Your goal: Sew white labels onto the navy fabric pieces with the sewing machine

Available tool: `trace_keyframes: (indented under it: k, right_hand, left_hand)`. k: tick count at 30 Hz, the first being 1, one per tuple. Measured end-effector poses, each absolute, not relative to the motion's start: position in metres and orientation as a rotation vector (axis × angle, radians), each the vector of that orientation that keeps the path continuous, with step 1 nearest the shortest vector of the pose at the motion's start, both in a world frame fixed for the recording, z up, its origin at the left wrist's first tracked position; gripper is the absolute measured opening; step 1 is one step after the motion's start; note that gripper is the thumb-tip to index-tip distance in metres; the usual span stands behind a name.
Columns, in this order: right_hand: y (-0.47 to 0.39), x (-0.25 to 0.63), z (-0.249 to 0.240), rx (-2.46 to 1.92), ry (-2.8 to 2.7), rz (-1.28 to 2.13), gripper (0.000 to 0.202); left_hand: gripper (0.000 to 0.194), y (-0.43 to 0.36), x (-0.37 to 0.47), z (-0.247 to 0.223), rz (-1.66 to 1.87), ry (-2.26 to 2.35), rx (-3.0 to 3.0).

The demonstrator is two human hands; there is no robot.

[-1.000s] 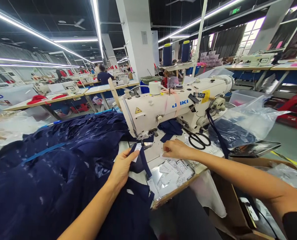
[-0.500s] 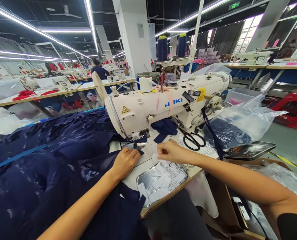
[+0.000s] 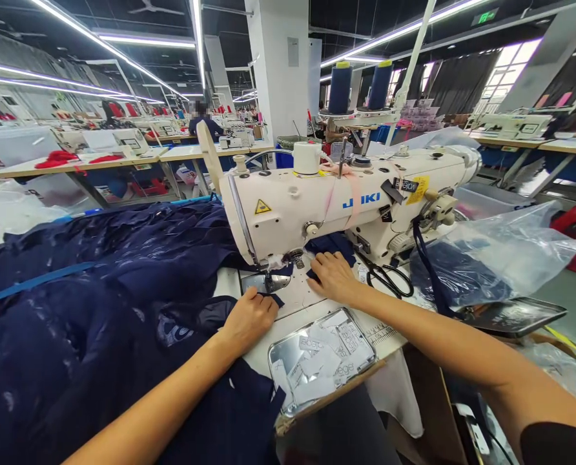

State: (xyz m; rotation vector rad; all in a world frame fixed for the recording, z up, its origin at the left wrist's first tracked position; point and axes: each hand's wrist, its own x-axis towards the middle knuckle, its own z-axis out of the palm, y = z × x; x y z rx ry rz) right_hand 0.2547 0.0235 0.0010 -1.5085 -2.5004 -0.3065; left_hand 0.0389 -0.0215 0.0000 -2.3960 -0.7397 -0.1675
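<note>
My left hand (image 3: 253,316) is closed on the edge of a navy garment (image 3: 210,316), just in front of the presser foot (image 3: 268,279) of a white sewing machine (image 3: 288,216). Under the machine arm, my right hand (image 3: 334,278) has its fingers curled over small navy fabric pieces (image 3: 329,244), with a dark corner showing below the fingertips. A metal tray (image 3: 274,352) of loose white printed labels (image 3: 317,355) lies between my forearms. Black-handled scissors (image 3: 389,279) rest right of my right hand.
More navy garments (image 3: 75,290) heap across the left side. Clear plastic bags (image 3: 511,239) and a dark tray (image 3: 515,316) lie at the right. Two navy thread cones (image 3: 340,89) stand behind the machine. Another person (image 3: 205,124) sits far back.
My right hand has moved from beside the label tray back to the navy pieces under the machine arm. The left hand stays at the garment edge. The view has shifted slightly.
</note>
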Motion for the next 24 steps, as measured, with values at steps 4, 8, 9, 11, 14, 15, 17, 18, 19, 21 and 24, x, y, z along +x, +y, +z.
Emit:
trace_keyframes:
  k: [4,8,9,11,14,15,17,18,19,21,24]
  right_hand:
    - [0.028,0.256,-0.002,-1.433,-2.585,-0.389,0.021]
    - [0.027,0.254,0.003,-1.419,-2.547,-0.381,0.021]
    - [0.024,0.25,0.005,-1.417,-2.514,-0.356,0.021]
    - [0.018,0.239,0.006,-1.369,-2.478,-0.272,0.02]
    - [0.01,0.219,0.003,-1.249,-2.491,-0.056,0.016]
    - [0.008,0.213,0.002,-1.226,-2.49,0.031,0.015]
    - [0.008,0.204,-0.002,-1.201,-2.469,0.197,0.016]
    - [0.008,0.201,-0.003,-1.195,-2.449,0.267,0.018]
    - [0.009,0.199,-0.004,-1.19,-2.425,0.323,0.019]
    - [0.01,0.197,-0.005,-1.18,-2.373,0.405,0.022]
    - [0.011,0.197,-0.005,-1.193,-2.313,0.474,0.022]
  left_hand:
    - [0.033,-0.022,0.039,0.001,-0.153,-0.752,-2.412]
    - [0.032,-0.02,0.039,0.0,-0.138,-0.73,-2.397]
    - [0.031,-0.02,0.039,-0.001,-0.145,-0.721,-2.384]
    - [0.03,-0.02,0.038,-0.002,-0.167,-0.699,-2.356]
    - [0.029,-0.021,0.035,-0.004,-0.209,-0.692,-2.305]
    - [0.029,-0.021,0.034,-0.004,-0.222,-0.697,-2.287]
    - [0.03,-0.023,0.031,-0.003,-0.249,-0.705,-2.256]
    - [0.03,-0.024,0.03,-0.003,-0.263,-0.703,-2.245]
    - [0.03,-0.024,0.03,-0.003,-0.276,-0.697,-2.238]
    - [0.031,-0.025,0.03,-0.003,-0.299,-0.676,-2.226]
    - [0.032,-0.024,0.032,-0.003,-0.321,-0.639,-2.204]
